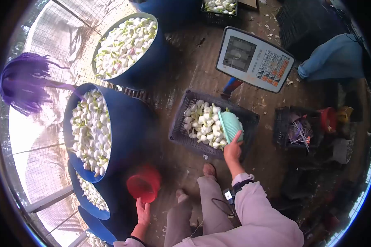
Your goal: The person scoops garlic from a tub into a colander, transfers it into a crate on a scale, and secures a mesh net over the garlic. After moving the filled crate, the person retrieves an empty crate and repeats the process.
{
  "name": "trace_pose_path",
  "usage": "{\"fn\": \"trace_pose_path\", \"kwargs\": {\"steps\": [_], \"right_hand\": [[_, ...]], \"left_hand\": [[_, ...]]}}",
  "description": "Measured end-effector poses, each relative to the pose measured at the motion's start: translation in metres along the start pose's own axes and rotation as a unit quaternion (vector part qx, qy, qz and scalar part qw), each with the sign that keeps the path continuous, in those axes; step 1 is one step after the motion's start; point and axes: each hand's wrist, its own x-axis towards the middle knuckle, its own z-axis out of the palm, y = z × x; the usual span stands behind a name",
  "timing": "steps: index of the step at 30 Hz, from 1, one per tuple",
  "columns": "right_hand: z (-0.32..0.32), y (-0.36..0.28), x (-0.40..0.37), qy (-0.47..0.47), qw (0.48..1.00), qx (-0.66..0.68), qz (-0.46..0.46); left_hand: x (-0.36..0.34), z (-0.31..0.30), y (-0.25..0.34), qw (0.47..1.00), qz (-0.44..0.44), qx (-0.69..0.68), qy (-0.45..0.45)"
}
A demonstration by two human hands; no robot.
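Note:
My right hand (233, 153) grips the rim of a mint-green plastic basket (233, 126), which is tipped on its side over a dark plastic crate (178, 132). White garlic bulbs (203, 123) with short green stems fill the left and middle of that crate; the basket hides some of its right part. Lower left, my left hand (143, 212) is open with its fingers stretched out, fingertips right at the rim of a red bucket (142, 184). The bucket leans beside a blue barrel.
A scale display (255, 59) on a post stands behind the crate. Blue barrels (130, 136) of garlic line the left, with a purple mop head (27, 84) above. At right are a dark crate of thin sticks (301, 131) and a person's blue-clothed part (332, 59).

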Motion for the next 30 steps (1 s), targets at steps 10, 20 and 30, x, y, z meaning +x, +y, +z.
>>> {"fn": "trace_pose_path", "kwargs": {"steps": [10,20,30], "right_hand": [[0.053,-0.037,0.024,-0.043,0.997,0.05,-0.031],[-0.069,-0.04,-0.111,0.022,0.942,0.33,0.066],[-0.124,-0.312,-0.244,-0.266,0.852,0.39,-0.227]], "left_hand": [[0.033,0.001,-0.005,0.996,-0.001,0.094,0.0],[0.099,-0.141,-0.066,0.987,-0.01,0.1,0.123],[0.051,-0.353,-0.047,0.983,-0.023,0.036,0.181]]}}
